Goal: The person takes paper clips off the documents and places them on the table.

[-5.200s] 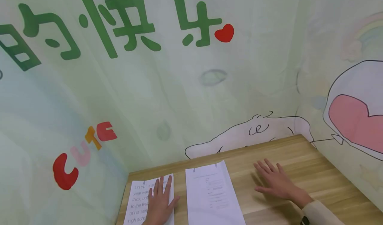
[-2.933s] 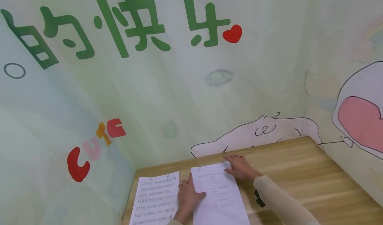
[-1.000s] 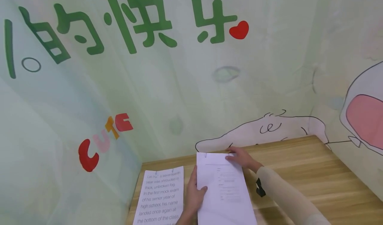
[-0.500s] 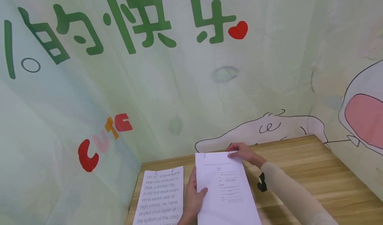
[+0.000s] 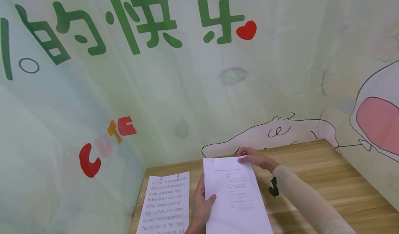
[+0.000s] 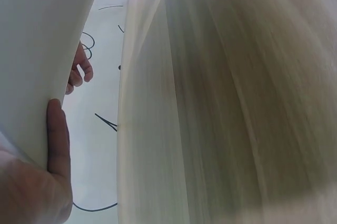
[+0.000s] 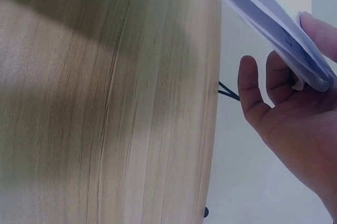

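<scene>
The paper stack [image 5: 235, 196] has its top end raised off the table [image 5: 311, 178], its left edge gripped by the left hand [image 5: 202, 206], its top right corner pinched in the right hand [image 5: 254, 158]. Its layers gape at the side, so pages could fan out if either grip loosens; tugging could dislodge the paper clip [image 5: 213, 160]. No container shows; the other sheets [image 5: 165, 206] lie left of it

Paper stack [image 5: 235, 196] slanting above surface [image 5: 311, 159] between left grip [image 5: 202, 206] and right grip [image 5: 256, 158]; clipped sheet [image 5: 165, 204] lying leftward on surface; backdrop [image 5: 193, 95] hanging behind.
</scene>
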Demonstrator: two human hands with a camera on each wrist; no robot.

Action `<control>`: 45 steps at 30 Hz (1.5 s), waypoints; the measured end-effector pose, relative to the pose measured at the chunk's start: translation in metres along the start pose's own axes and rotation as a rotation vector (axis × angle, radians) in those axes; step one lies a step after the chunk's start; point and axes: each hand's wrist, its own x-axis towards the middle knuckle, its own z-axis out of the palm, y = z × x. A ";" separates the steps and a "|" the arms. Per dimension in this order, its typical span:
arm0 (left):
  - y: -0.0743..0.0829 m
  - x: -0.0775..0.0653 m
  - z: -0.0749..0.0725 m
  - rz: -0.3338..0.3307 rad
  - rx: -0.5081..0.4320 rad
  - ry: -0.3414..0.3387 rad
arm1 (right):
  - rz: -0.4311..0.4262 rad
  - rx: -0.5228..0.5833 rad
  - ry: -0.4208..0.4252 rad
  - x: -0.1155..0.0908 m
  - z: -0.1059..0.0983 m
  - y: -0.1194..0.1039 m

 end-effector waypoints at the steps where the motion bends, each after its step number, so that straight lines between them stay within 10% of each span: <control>1: 0.000 0.000 0.000 0.003 0.006 0.004 | 0.002 0.001 0.002 0.000 0.000 0.000; 31: -0.004 -0.008 0.001 -0.021 0.000 0.014 | 0.029 0.045 0.253 0.007 -0.002 0.010; 45: -0.009 -0.011 -0.006 -0.028 -0.075 -0.012 | 0.027 0.061 0.225 -0.001 -0.017 0.017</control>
